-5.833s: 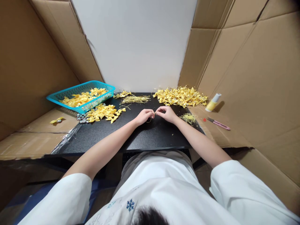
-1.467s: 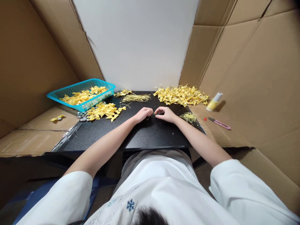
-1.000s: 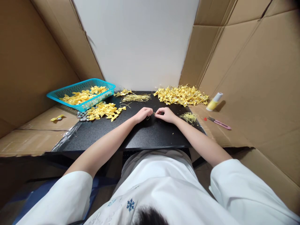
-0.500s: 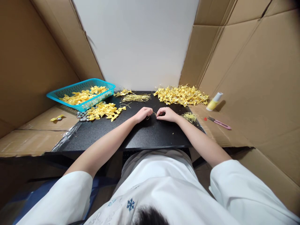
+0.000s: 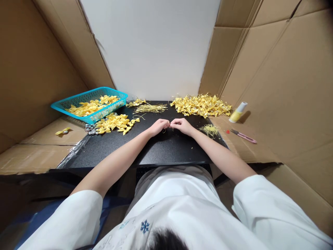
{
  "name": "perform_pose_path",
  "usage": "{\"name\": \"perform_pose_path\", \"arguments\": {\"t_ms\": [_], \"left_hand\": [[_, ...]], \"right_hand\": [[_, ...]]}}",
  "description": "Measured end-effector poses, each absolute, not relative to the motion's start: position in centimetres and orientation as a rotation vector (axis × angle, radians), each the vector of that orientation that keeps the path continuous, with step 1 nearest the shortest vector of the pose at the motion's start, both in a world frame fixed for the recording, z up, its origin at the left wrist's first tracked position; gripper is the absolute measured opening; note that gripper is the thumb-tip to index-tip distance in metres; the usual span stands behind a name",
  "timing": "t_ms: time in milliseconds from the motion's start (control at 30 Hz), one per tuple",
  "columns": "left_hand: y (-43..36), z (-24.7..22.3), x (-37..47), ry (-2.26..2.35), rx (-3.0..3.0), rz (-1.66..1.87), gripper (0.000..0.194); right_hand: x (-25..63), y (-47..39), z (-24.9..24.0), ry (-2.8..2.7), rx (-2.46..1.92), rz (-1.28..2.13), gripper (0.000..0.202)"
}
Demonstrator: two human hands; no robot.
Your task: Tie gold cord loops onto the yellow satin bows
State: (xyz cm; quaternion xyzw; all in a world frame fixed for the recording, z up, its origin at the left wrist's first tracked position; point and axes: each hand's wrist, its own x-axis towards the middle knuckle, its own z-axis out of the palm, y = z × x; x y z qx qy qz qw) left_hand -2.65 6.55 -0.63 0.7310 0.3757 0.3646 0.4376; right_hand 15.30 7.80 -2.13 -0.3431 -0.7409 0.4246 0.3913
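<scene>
Over the black table top, my left hand (image 5: pixel 159 127) is closed in a pinch on a thin gold cord (image 5: pixel 163 131), whose small loop hangs below the fingers. My right hand (image 5: pixel 182 126) is pinched too, its fingertips meeting those of the left at the cord. Most of the cord is hidden by the fingers. Beyond the hands lies a bundle of gold cords (image 5: pixel 151 108). A heap of yellow ribbon bows (image 5: pixel 114 123) is to the left, and a larger pile of bows with cords (image 5: pixel 201 105) sits at the back right.
A blue basket (image 5: pixel 56 105) of yellow bows stands at the back left. One bow (image 5: pixel 63 131) lies on the cardboard there. To the right are cord clippings (image 5: pixel 209 130), pink thread snips (image 5: pixel 244 136) and a yellow-and-white spool (image 5: pixel 237 113). Cardboard walls (image 5: pixel 286 80) enclose both sides.
My right hand has moved left, closing the small gap, so its fingertips now meet my left hand's. My left hand has stayed in place.
</scene>
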Motion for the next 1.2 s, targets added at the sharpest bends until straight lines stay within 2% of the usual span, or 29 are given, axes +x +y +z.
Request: {"name": "perform_pose_path", "arguments": {"t_ms": [267, 1200], "left_hand": [[6.9, -1.1, -2.7, 0.923, 1.840, 0.919, 0.023], [7.0, -1.3, -2.7, 0.971, 1.775, 1.000, 0.025]], "right_hand": [[15.6, 7.3, -1.4, -1.732, -0.913, 1.342, 0.009], [15.9, 7.2, -0.9, -1.811, -0.999, 1.280, 0.011]]}}
